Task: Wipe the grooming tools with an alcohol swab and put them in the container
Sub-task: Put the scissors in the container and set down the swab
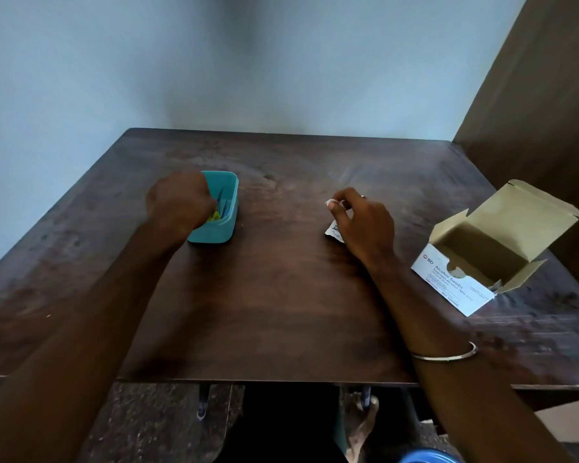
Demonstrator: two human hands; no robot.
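Box [462,285] lettered "BD Alcohol Swabs"; right hand [365,225] grip pinching swab [332,202]; left hand [178,202] grip unclear, in container [229,208]

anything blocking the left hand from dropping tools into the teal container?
Nothing visible does. The left hand is already over the open, lidless teal plastic container, fingers curled down inside it among the thin grooming tools. The right hand, pinching the white alcohol swab, sits well apart.

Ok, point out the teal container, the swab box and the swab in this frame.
teal container [229,208], head view, on its right wall.
swab box [448,279], head view, on its printed white front.
swab [332,202], head view, on the white tip pinched by the right hand [365,222].
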